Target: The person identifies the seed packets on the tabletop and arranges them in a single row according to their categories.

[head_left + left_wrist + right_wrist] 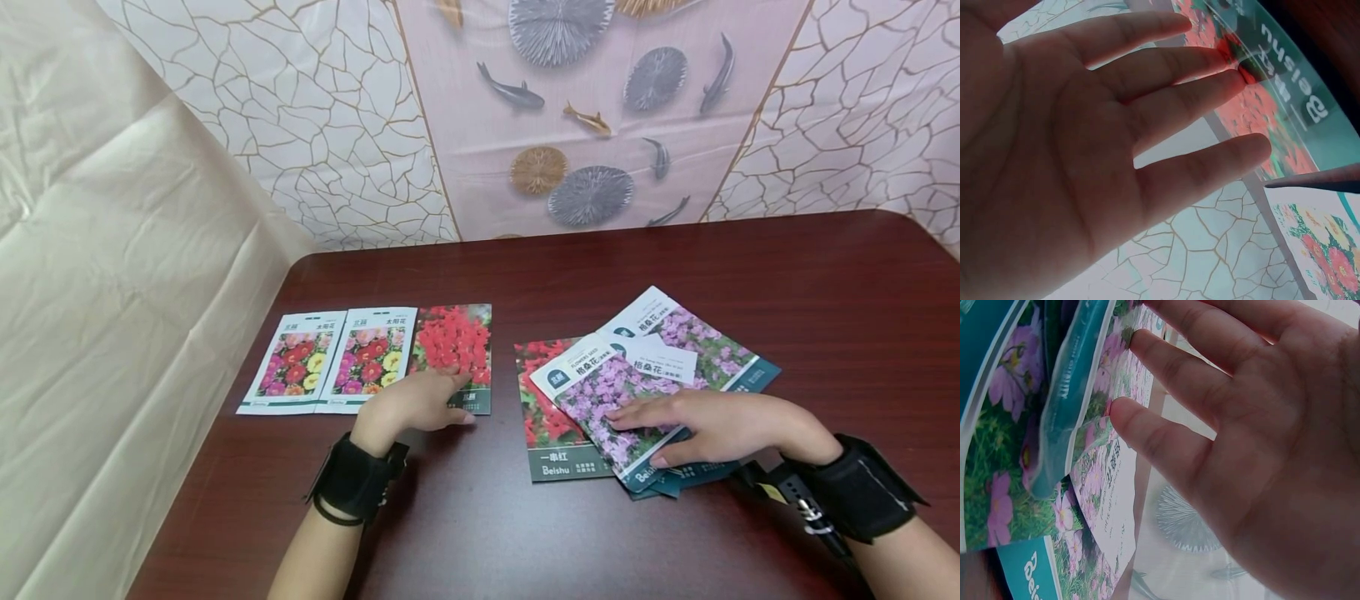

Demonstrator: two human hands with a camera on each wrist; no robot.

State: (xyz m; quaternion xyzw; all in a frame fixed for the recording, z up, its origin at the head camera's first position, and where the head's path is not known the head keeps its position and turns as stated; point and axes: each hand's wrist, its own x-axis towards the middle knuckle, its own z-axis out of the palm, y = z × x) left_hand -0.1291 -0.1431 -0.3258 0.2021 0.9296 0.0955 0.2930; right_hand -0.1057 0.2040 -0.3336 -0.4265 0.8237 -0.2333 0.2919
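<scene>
At the left, a row of flower seed packets lies flat on the table: two white ones with mixed bright blooms, an outer packet [300, 362] and a middle packet [367, 358], then a red-flower packet [453, 337]. My left hand [416, 400] rests its straight, spread fingers on the red-flower packet. To the right is an overlapping heap with another red-flower packet [547, 408] underneath and several purple-flower packets. On the top purple-flower packet [588, 400] lie the extended fingers of my right hand [723, 421], the thumb near its lower edge. Another purple-flower packet [705, 333] slants out behind.
Both groups lie on a dark reddish-brown table [465, 533] with a gap between them. Behind its far edge hangs a patterned cloth [480, 183], and a cream cloth [112, 292] slopes along the left side. Both wrists wear black straps [352, 479].
</scene>
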